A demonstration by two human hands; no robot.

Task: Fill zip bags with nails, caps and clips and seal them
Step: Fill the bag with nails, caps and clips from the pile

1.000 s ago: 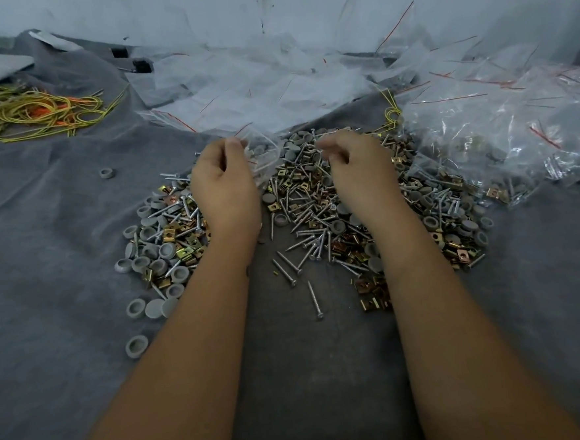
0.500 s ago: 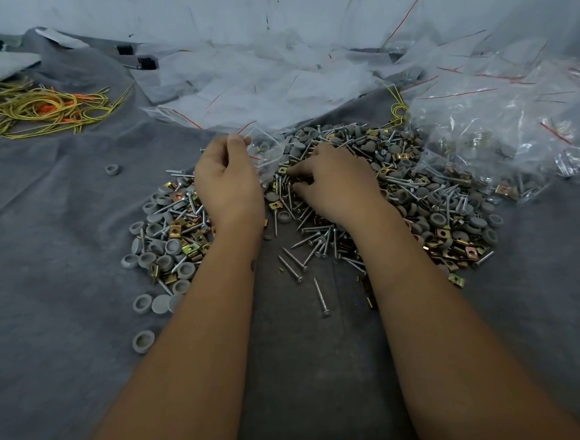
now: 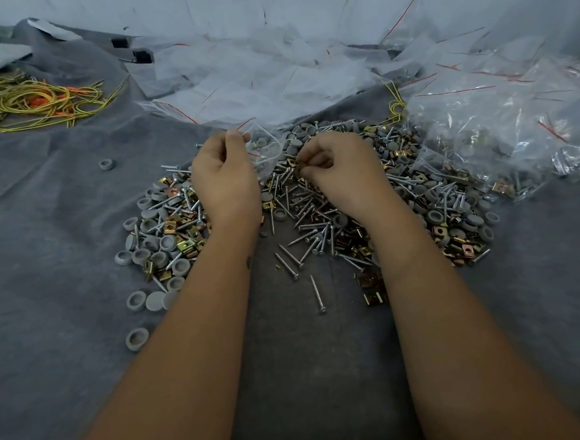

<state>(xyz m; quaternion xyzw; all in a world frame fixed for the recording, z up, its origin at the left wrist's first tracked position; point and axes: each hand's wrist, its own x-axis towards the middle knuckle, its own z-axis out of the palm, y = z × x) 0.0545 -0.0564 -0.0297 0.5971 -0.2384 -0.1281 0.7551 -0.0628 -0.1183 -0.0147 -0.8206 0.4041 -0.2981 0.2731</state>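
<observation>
1. The left hand (image 3: pixel 224 186) is up at the far side of the heap, its fingers (image 3: pixel 236 141) curled round the mouth of a small clear zip bag (image 3: pixel 266 149), pinching the plastic so the bag hangs open toward the other hand.
2. The right hand (image 3: pixel 341 168) sits just beside it, fingers bent inward and pinching a small brass-coloured clip (image 3: pixel 300 166) right at the bag's lower edge.
3. Under and around both hands lies the mixed heap (image 3: pixel 316 218) on the grey cloth-covered surface (image 3: pixel 58 208): silver nails (image 3: pixel 315 288), grey round caps (image 3: pixel 137 338) and gold clips (image 3: pixel 373 296) all jumbled together.
4. A few caps have strayed to the left of the heap, one (image 3: pixel 106 164) sitting well apart on its own.
5. Some nails lie loose on the near side, between the two forearms.
6. To the right, a pile of filled bags (image 3: pixel 502 136) with red seal lines rests on the cloth, touching the heap's edge.
7. Beyond the hands is a spread of empty bags (image 3: pixel 265 80), flat and overlapping.
8. Far left, a tangle of yellow wire ties (image 3: pixel 33 103) with some orange in it lies well apart from everything else.
</observation>
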